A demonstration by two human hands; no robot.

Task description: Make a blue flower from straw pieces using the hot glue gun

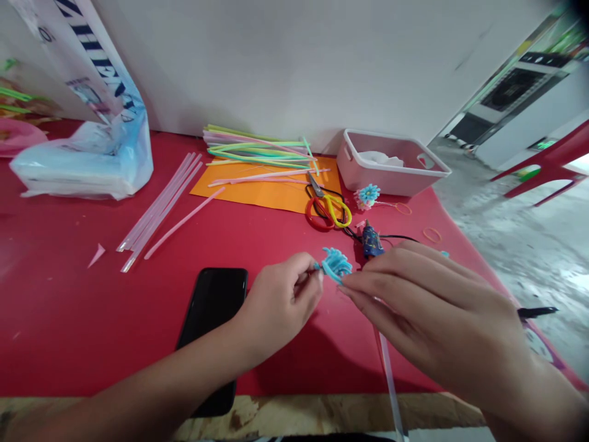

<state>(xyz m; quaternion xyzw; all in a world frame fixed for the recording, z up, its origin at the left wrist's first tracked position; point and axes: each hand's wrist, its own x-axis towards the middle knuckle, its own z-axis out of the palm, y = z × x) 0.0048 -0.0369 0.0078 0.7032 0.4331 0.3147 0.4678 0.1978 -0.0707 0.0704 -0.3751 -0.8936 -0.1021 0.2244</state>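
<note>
A small blue pipe-cleaner flower (337,264) is held between my two hands above the red table. My left hand (285,294) pinches its stem end at the left. With fingertips pressed together, my right hand (423,301) grips the fuzzy blue loops from the right. Just behind my right fingers lies a glue gun (370,240) with a dark blue body, its lower part hidden by the hand. Under that hand a clear glue stick (390,380) runs toward the table's front edge. A black phone (216,307) lies partly beneath my left forearm.
Scissors (327,209) and several pipe cleaners (257,147) lie on an orange sheet (276,199). Beside it stand a pink basket (396,175) and a finished-looking blue flower (369,194). At left are pink pipe cleaners in clear sleeves (161,205) and a plastic-wrapped pack (87,162).
</note>
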